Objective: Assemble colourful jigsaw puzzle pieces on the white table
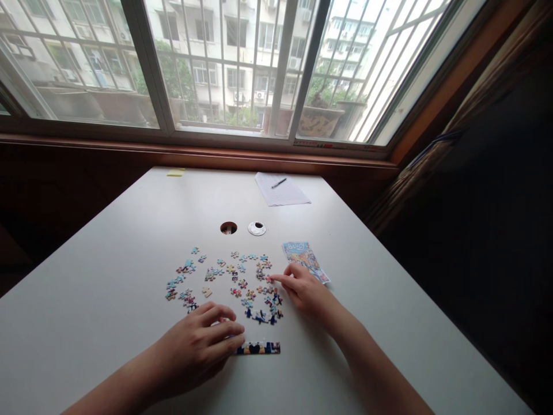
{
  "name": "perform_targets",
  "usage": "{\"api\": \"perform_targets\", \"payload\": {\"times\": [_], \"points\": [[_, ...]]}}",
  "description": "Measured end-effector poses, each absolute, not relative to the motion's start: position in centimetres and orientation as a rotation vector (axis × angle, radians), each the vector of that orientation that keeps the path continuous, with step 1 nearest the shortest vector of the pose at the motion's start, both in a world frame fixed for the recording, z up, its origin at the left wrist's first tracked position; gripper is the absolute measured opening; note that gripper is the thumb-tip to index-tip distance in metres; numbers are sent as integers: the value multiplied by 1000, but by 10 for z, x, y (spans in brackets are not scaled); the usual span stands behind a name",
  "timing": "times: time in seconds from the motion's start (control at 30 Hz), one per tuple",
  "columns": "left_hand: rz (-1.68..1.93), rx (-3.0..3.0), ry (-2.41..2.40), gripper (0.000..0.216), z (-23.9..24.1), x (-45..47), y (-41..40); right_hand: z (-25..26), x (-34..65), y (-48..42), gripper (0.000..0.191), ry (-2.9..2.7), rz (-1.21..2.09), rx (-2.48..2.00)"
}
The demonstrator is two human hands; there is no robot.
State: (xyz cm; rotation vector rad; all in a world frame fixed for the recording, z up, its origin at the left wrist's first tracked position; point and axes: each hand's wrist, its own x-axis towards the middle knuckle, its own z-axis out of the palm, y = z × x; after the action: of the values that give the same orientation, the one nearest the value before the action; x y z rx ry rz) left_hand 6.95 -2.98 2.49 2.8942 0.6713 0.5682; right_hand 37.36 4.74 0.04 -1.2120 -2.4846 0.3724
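Puzzle pieces lie mostly loose mid-table; only one short joined strip is built (near edge). Left hand rests flat, fingers on the strip's end. Right hand pinches one loose piece.

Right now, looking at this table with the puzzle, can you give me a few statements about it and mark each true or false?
1. The left hand rests on the joined strip of pieces. True.
2. The right hand holds the pen. False: the pen lies on the paper by the window; the right fingers touch a loose piece.
3. The picture card lies beside the right hand. True.
4. The loose pieces are stacked in a box. False: they lie scattered on the table.
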Motion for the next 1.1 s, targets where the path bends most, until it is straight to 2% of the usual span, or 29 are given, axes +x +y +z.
{"api": "perform_targets", "payload": {"times": [0.3,0.57,1.1], "points": [[474,2876,925,27,40,81,-12,-2,370,43,30,-2452,453,-1170],[428,2926,1018,27,29,112,14,0,369,42,22,-2456,478,-1168],[625,2906,1006,34,7,112,29,6,370,44,10,-2452,476,-1273]]}}
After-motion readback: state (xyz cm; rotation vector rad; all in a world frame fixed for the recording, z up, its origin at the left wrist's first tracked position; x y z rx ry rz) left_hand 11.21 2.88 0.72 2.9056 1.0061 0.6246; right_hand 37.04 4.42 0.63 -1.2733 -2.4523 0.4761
